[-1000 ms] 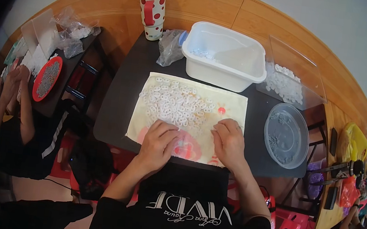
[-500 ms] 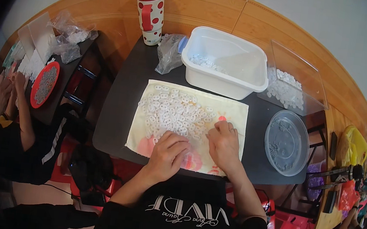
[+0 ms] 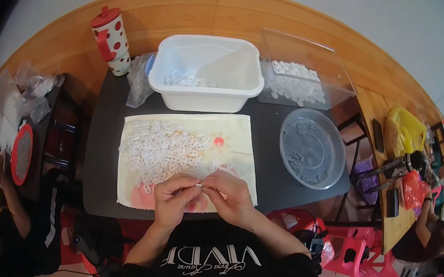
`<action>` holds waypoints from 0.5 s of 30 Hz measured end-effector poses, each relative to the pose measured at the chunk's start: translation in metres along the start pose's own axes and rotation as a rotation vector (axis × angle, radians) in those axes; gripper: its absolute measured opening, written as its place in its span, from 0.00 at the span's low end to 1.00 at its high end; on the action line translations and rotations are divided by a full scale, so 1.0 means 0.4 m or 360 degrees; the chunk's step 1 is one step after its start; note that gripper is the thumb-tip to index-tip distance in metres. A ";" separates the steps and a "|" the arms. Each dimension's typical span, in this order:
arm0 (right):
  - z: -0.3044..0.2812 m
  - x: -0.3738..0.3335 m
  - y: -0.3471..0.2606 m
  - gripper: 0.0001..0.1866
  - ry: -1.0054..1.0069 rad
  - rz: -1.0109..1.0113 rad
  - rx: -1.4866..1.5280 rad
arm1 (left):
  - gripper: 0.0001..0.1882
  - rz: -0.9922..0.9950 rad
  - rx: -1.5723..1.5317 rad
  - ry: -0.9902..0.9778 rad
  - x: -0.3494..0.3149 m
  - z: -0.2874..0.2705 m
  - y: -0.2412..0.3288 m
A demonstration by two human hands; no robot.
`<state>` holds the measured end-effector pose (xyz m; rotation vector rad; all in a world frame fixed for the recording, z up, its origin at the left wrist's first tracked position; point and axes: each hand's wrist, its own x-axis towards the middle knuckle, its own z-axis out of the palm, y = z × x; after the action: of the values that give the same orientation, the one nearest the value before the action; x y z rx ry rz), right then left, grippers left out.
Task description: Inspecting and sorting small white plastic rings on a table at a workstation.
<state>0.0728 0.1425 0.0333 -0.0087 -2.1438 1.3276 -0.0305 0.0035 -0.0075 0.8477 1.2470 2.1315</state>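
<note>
Two hands meet at the near edge of the cloth, fingertips together over a small white piece held between them. Left hand pinches one end with thumb and forefinger, the other fingers curled under; right hand pinches the other end the same way. What the piece is exactly cannot be told, too small; it looks like one of the rings. Both hands hang just above the cloth's near part, likely so a dropped piece lands on fabric rather than on the dark table. Heap of white rings lies spread flat on the cloth's left half, just beyond the left hand, thin enough for single ones to be picked out. White tub stands at the cloth's far edge, a few rings showing on its bottom. Clear round dish sits right of the cloth, well within reach of the right hand, holding small clear bits. Clear tray with more white pieces stands far right, behind the dish. Spotted cup with red lid and a crumpled plastic bag are at the far left corner, out of the working space. Other people sit at the left and right margins, apart from these hands.
</note>
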 end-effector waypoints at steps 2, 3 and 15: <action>-0.051 0.002 -0.005 0.09 -0.0087 -0.0087 -0.0145 | 0.08 -0.0117 0.0003 0.0071 -0.004 0.013 0.022; -0.095 0.005 -0.010 0.09 -0.0123 -0.0228 -0.0478 | 0.08 -0.0121 0.0005 0.0065 -0.005 0.011 0.028; -0.515 -0.002 0.185 0.08 -0.0062 0.0344 -0.1332 | 0.10 0.0012 0.0438 0.0097 0.001 0.030 0.024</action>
<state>0.1539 0.3458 0.0368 -0.5626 -2.6272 0.4419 -0.0233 0.0063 0.0058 0.9057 1.5971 2.0336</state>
